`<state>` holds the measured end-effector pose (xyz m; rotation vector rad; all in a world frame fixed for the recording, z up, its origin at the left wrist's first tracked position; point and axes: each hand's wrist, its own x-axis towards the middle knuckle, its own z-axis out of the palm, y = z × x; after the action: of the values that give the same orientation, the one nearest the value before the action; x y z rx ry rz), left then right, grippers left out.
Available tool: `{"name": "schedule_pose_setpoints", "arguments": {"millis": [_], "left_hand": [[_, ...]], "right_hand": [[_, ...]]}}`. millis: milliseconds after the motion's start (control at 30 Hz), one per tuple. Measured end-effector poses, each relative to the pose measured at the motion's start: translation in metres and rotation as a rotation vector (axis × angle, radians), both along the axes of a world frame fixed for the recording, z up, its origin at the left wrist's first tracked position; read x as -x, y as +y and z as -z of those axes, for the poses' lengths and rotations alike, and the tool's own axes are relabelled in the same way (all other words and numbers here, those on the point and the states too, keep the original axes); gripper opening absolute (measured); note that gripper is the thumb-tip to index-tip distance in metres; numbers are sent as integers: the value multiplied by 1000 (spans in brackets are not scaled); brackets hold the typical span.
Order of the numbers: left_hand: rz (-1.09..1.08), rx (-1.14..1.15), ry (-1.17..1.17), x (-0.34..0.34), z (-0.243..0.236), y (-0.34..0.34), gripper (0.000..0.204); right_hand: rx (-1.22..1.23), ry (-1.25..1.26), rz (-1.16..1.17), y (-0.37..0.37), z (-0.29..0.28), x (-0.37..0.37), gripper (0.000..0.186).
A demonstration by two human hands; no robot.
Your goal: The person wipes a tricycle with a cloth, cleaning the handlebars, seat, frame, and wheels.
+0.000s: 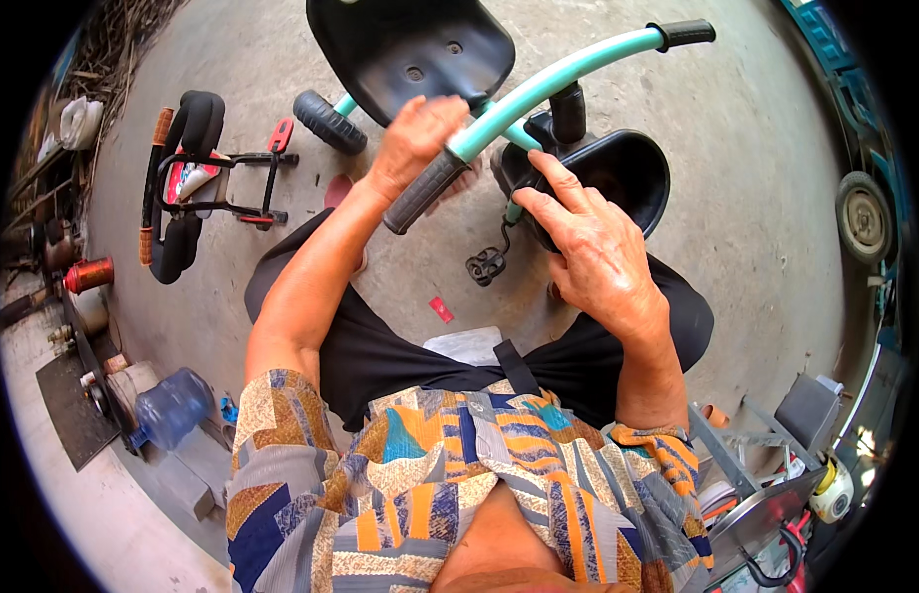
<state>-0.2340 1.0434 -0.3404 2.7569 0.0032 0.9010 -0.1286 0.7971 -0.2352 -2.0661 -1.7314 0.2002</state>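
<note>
Slanting up from below the black seat (pixel 405 44) to its right, the turquoise handlebar (pixel 553 82) stood between both hands. The left hand (pixel 417 143) overlapped the seat's near edge, blurred — its grip could not be told. The right hand (pixel 603 252) was open, lower right of the seat — two fingers outstretched at the turquoise frame (pixel 520 134).

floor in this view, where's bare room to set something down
Bare floor shows between the black tub and the far-right wheel, and between the padded frame and blue jug at left. Crowded: under the handlebar, around the left hand, right hand, pedal and black seat.
</note>
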Motion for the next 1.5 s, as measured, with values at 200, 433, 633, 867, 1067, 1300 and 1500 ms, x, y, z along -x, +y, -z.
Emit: {"name": "schedule_pose_setpoints", "arguments": {"millis": [200,433,633,867,1067,1300,1500], "left_hand": [[-369,369,-358,-29,-27,28,33],[-271,-255,212,-14,58,18,53],[-170,199,-92,-10,-16,26,38],[-294,1133,-598,3,-67,106,22],[-215,1210,-387,-6,-49,136,20],[-159,1375,-450,-10,-49,134,26],[-236,1452,-480,1,-60,140,24]], "right_hand": [[-13,3,9,-2,1,1,41],[23,78,-3,-5,0,2,52],[58,128,-15,-11,-1,0,54],[94,144,4,-15,-3,0,54],[63,61,-17,-17,-1,1,33],[209,61,-42,-19,-5,4,47],[155,42,-49,-23,-7,0,45]]}}
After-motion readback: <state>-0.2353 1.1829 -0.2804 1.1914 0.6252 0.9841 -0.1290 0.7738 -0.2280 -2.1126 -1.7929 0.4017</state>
